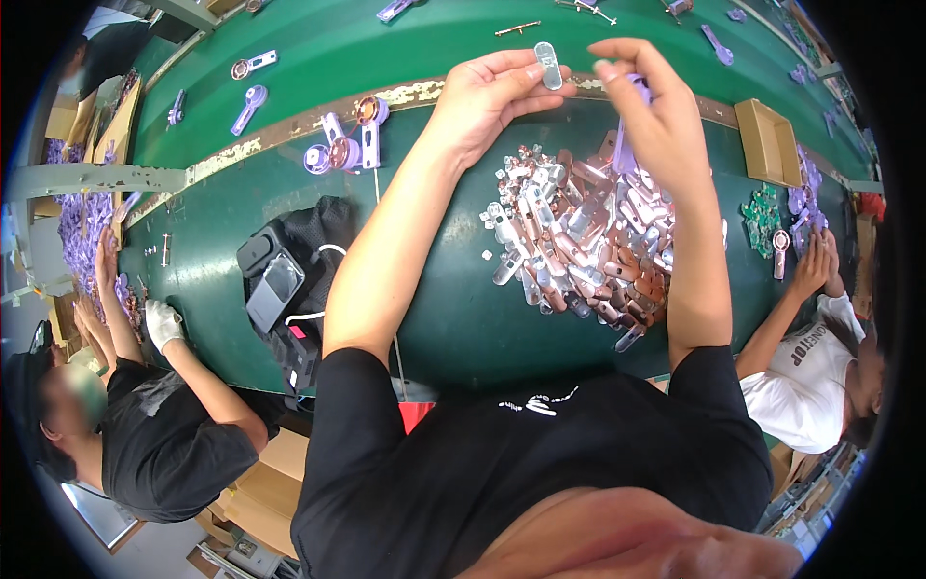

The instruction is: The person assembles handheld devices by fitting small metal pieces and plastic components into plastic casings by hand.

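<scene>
Between the thumb and fingers of my left hand [497,96] is a small clear plastic plate [548,66] with rounded ends, tilted nearly upright. To its right, my right hand [661,121] has its thumb and forefinger apart. A long purple plastic piece [625,145] lies along the inner side of the right hand, seemingly gripped by the curled lower fingers, which are partly hidden. Below both hands spreads a heap of small rounded plates [579,232], some clear or silvery and some copper-coloured.
Purple handheld fans [345,150] stand left of my left forearm. A black bag [313,251] with a grey device on it lies nearby. Purple parts lie on the green belt [328,58] beyond. A cardboard tray [767,143] and green boards [760,217] are at right. Co-workers sit on both sides.
</scene>
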### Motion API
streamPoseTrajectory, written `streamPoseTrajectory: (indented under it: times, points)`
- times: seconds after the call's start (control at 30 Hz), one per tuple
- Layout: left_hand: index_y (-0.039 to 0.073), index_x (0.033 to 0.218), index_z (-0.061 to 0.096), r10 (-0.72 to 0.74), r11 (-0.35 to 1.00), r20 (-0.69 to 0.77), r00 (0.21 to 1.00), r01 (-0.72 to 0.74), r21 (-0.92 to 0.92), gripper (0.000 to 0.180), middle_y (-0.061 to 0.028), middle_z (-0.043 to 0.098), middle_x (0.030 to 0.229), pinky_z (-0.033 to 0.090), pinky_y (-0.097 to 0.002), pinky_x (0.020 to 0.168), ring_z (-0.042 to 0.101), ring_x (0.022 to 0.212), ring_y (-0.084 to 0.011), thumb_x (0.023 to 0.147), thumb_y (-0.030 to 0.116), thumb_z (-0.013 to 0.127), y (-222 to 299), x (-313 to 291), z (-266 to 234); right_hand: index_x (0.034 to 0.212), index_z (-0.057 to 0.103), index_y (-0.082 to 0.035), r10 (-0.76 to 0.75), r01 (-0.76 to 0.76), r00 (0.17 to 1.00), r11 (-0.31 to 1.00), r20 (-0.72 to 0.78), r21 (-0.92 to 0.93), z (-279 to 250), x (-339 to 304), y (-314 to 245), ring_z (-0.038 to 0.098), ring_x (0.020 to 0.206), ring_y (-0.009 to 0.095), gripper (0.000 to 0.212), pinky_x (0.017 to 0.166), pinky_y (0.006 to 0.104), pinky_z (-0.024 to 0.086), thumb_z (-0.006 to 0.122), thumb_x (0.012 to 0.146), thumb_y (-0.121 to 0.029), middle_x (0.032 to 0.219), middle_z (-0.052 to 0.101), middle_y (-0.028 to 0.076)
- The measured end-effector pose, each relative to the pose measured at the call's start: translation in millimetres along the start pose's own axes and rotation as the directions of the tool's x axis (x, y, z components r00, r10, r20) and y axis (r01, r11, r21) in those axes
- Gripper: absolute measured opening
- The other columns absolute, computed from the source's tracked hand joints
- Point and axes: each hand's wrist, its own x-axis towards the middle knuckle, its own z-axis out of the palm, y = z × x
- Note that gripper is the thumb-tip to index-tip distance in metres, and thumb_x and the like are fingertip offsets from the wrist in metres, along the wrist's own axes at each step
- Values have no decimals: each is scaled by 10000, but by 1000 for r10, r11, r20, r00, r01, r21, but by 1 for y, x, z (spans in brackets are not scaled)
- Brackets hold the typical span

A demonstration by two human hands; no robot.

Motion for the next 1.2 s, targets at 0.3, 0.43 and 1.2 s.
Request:
streamPoseTrajectory:
  times: [0.3, 0.43, 1.2]
  points:
    - [-107, 1236, 641, -186, 980, 50, 981, 182, 84, 364, -239, 730, 1144, 634, -376, 882, 758, 989, -324, 1070, 210, 574, -19, -3, 13, 1228, 616, -57, 220, -254, 958, 949, 183, 186, -13, 6, 20, 484, 826, 18, 254, 692, 194, 375, 598, 1029, -214, 982, 599, -41]
    - [-122, 1240, 635, -259, 960, 18, 966, 255, 118, 384, -238, 727, 1130, 629, -366, 883, 757, 955, -299, 1063, 216, 591, -27, -6, 20, 1191, 650, -30, 99, -137, 977, 970, 186, 200, -12, 7, 19, 548, 885, 26, 232, 740, 201, 430, 664, 1014, -180, 984, 619, -29]
    - [-29, 943, 698, -129, 952, -52, 990, 138, 272, 131, -110, 760, 962, 591, -282, 781, 726, 880, -148, 907, 67, 781, -28, -13, 40, 1166, 664, 24, -8, -90, 974, 904, 226, 419, 7, 11, 41, 625, 975, 104, 231, 853, 259, 520, 722, 954, -45, 1067, 678, 48]
